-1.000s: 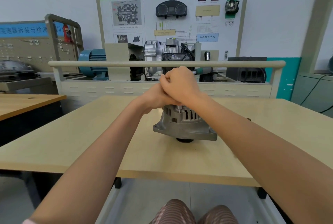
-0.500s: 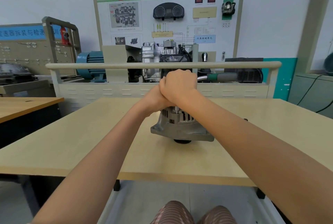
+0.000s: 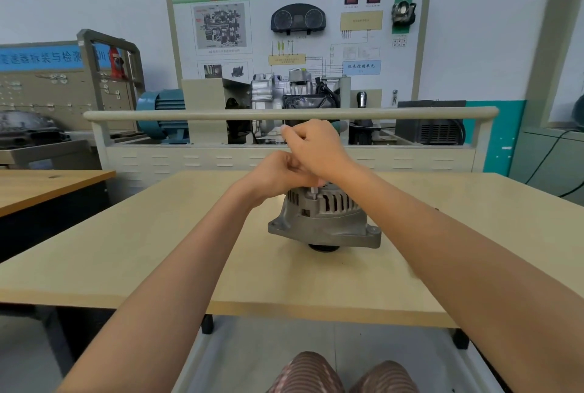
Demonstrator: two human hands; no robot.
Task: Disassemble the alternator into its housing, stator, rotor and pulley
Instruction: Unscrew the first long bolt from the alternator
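Note:
A grey cast alternator (image 3: 325, 219) stands on the wooden table (image 3: 158, 250) with its black pulley (image 3: 323, 247) underneath. My right hand (image 3: 316, 148) grips the handle of a screwdriver (image 3: 313, 189), whose thin metal shaft points down into the slotted top of the housing. The green end of the handle shows just past my knuckles. My left hand (image 3: 278, 174) sits right under the right one, its fingers curled around the shaft at the top of the alternator. The screw itself is hidden by my hands.
A beige rail and a training bench with a gearbox model (image 3: 294, 99) and a blue motor (image 3: 161, 114) stand behind the table. Another wooden table (image 3: 47, 184) is at the left. My knees show below the table's front edge.
My right hand has risen a little above the left hand, and more of the metal shaft shows over the housing. The alternator has not moved.

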